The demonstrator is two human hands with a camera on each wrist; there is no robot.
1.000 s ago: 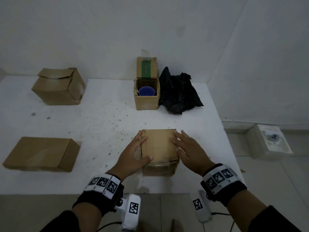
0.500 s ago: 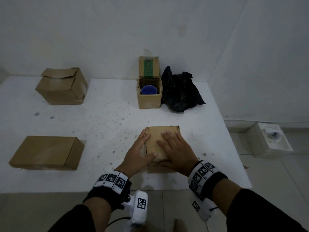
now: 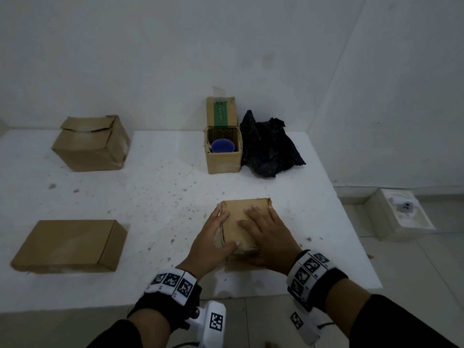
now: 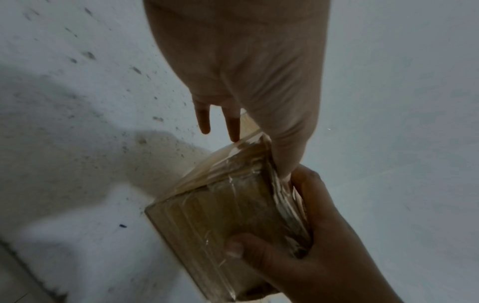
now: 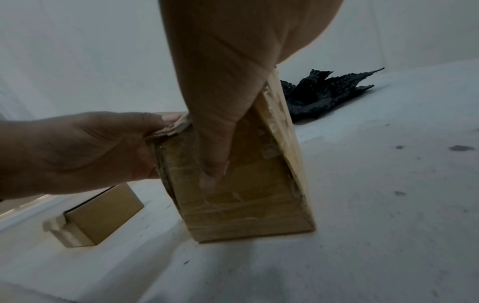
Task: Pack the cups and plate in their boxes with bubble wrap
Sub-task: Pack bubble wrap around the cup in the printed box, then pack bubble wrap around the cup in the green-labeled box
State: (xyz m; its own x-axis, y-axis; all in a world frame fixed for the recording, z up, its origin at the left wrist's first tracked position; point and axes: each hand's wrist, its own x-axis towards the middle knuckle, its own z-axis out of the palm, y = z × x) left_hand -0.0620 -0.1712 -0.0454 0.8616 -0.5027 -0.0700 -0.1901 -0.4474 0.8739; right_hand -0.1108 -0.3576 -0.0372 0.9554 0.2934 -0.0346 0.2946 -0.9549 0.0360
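Note:
A small brown cardboard box (image 3: 237, 214) stands near the table's front edge with its lid down. My left hand (image 3: 212, 238) grips its left side, fingers straight along the wall and thumb over the top edge. My right hand (image 3: 265, 231) lies flat on the lid, and its thumb (image 5: 212, 174) presses the taped front face (image 5: 249, 196). The left wrist view shows the same box (image 4: 220, 209) clasped by both hands. A blue cup (image 3: 223, 146) sits in an open box (image 3: 223, 163) at the back. Black bubble wrap (image 3: 270, 149) lies beside it.
A closed cardboard box (image 3: 91, 144) stands at the back left, and a flat closed box (image 3: 70, 244) lies at the front left. The white table (image 3: 150, 197) ends just right of my hands. A white object (image 3: 401, 214) sits on the floor to the right.
My right hand has slid from the box's right side onto its lid. The left hand has kept its hold on the left side.

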